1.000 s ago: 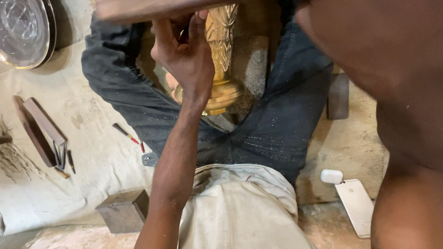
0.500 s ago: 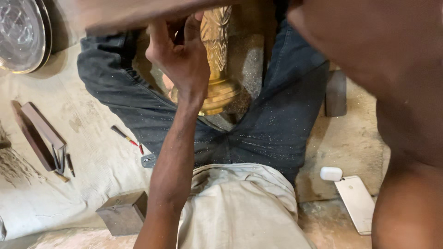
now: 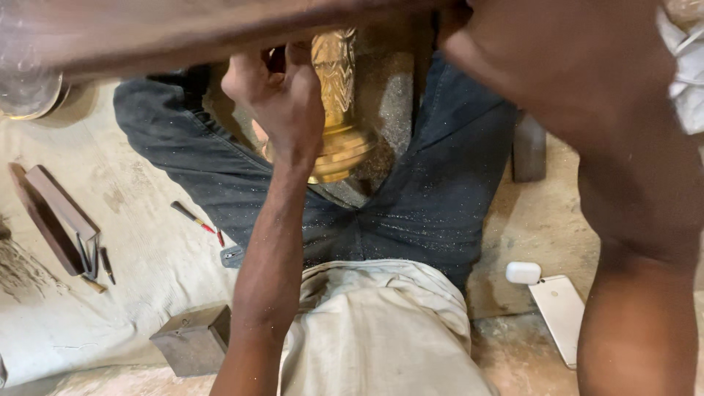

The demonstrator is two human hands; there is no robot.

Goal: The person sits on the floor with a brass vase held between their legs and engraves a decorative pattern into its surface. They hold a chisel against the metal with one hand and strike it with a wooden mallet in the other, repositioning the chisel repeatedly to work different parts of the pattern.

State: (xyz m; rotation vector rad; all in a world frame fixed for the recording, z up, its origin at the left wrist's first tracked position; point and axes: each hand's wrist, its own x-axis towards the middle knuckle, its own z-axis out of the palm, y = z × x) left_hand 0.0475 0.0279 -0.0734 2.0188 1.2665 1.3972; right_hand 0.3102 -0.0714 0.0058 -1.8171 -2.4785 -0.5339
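A golden brass vase (image 3: 339,110) with engraved sides lies between my legs in dark jeans (image 3: 433,198), its flared base toward me. My left hand (image 3: 282,103) rests against the vase's left side, fingers bunched and pinching a small dark tool at the tips; most of that tool is hidden. My right arm fills the right side. My right hand (image 3: 456,26) is barely visible at the top edge. It seems closed on the end of a blurred wooden stick (image 3: 183,33) that crosses the top of the view.
A round metal plate (image 3: 22,99) sits at the upper left. On the pale cloth lie wooden blocks (image 3: 55,220), a red-tipped tool (image 3: 194,218) and a small metal box (image 3: 192,339). A phone (image 3: 561,315), white case (image 3: 523,273) and dark block (image 3: 529,147) lie on the right.
The wooden stick has come lower and now spans more of the top, covering part of the plate. My left hand has shifted slightly up along the vase.
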